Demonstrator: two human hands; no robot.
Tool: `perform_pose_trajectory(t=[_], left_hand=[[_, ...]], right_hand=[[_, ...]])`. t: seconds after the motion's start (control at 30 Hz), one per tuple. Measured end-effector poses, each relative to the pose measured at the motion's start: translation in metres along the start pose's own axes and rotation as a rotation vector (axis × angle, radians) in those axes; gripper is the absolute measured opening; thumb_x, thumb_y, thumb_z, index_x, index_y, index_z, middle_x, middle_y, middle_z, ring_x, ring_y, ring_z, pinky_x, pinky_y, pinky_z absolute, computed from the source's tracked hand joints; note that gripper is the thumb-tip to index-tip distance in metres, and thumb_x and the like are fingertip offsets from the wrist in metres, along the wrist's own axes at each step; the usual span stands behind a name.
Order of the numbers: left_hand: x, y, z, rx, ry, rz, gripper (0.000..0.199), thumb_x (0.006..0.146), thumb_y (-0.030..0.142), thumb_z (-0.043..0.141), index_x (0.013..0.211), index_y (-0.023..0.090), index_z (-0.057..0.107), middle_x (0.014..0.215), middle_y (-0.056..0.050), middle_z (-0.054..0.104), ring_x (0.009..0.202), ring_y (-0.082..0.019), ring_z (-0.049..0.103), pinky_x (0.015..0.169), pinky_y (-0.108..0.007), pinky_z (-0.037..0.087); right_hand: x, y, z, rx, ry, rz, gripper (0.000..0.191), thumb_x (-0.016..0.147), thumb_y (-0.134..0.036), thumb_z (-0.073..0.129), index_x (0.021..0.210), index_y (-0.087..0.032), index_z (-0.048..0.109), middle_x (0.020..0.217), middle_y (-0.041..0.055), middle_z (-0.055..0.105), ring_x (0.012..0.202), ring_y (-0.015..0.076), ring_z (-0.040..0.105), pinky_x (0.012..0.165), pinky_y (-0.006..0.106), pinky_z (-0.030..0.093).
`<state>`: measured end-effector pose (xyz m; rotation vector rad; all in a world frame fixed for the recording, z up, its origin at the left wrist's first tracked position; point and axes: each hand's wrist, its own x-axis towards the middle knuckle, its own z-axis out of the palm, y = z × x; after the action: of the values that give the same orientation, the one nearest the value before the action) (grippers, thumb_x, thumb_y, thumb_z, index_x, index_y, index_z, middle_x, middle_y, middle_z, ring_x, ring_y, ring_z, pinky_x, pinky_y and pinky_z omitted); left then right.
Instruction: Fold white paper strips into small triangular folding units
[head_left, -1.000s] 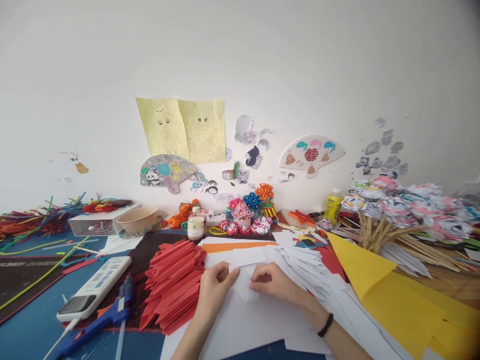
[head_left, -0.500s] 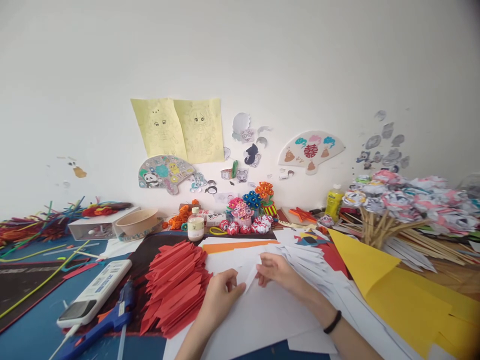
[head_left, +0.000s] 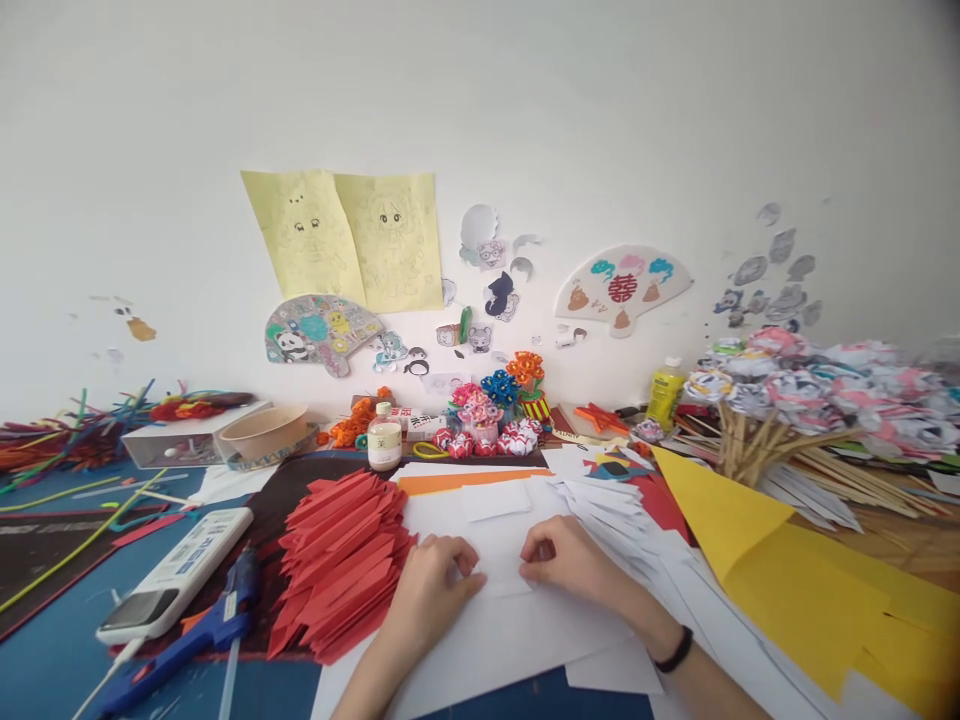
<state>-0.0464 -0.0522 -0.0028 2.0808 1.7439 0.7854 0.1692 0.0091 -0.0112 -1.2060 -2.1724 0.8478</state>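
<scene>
A small piece of white paper (head_left: pixel 501 572) lies low over the larger white sheets (head_left: pixel 555 640), white on white, so its outline is faint. At its left edge my left hand (head_left: pixel 439 582) pinches it between thumb and curled fingers. My right hand (head_left: pixel 574 560), with a black band on the wrist, pinches the right edge. Just beyond the fingers rests a white paper rectangle (head_left: pixel 498 502). Beside my left hand is a heap of folded red paper strips (head_left: pixel 341 565). Folded white strips (head_left: pixel 607 515) fan out past my right hand.
At left lie a blue glue gun (head_left: pixel 199 640) and a white power strip (head_left: pixel 176 575). Behind the sheets stand a small bottle (head_left: pixel 385 440) and craft flowers (head_left: pixel 499 400). Yellow paper (head_left: pixel 817 590) covers the right side, near a bunch of paper flowers on sticks (head_left: pixel 795 390).
The small white paper, tilted up between my fingers before, now lies flatter. My hands have moved slightly apart, and the white rectangle behind them shows clearly. The view has shifted a little.
</scene>
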Motion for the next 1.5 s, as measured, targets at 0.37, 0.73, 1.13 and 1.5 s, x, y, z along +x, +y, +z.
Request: perform_pose_trajectory(t=[0.37,0.73,1.13,1.5], left_hand=[[-0.001,0.007,-0.001,0.075,0.032,0.034,0.013,0.073,0.015,0.053,0.077,0.022,0.064,0.078,0.0,0.067,0.08,-0.021,0.054,0.081,-0.035,0.033],[-0.003,0.018,-0.004,0.185,0.038,0.098,0.017,0.075,0.009,0.052,0.073,0.021,0.064,0.079,-0.002,0.066,0.081,-0.02,0.053,0.079,-0.034,0.036],[-0.005,0.006,0.0,0.218,0.022,0.212,0.018,0.086,0.017,0.05,0.077,0.021,0.065,0.076,-0.003,0.064,0.077,-0.019,0.053,0.07,-0.03,0.037],[-0.005,0.008,0.009,0.445,-0.035,0.291,0.011,0.083,0.015,0.061,0.078,0.021,0.068,0.075,-0.003,0.061,0.076,-0.019,0.051,0.062,-0.03,0.033]], right_hand=[[-0.003,-0.003,0.008,-0.017,0.065,-0.017,0.007,0.063,-0.017,0.068,0.068,-0.02,0.071,0.066,0.0011,0.068,0.06,0.0155,0.056,0.056,0.025,0.039],[-0.006,-0.008,0.011,-0.059,0.089,-0.155,0.022,0.067,-0.007,0.063,0.078,-0.025,0.072,0.081,-0.0001,0.069,0.078,0.0183,0.058,0.069,0.027,0.041],[-0.012,-0.011,0.015,-0.217,0.099,-0.272,0.022,0.075,-0.002,0.059,0.071,-0.022,0.068,0.073,-0.0006,0.066,0.076,0.0168,0.056,0.066,0.025,0.039],[-0.011,-0.006,0.018,-0.338,0.093,-0.342,0.022,0.085,-0.013,0.055,0.067,-0.02,0.065,0.067,-0.0003,0.061,0.068,0.0149,0.054,0.059,0.026,0.032]])
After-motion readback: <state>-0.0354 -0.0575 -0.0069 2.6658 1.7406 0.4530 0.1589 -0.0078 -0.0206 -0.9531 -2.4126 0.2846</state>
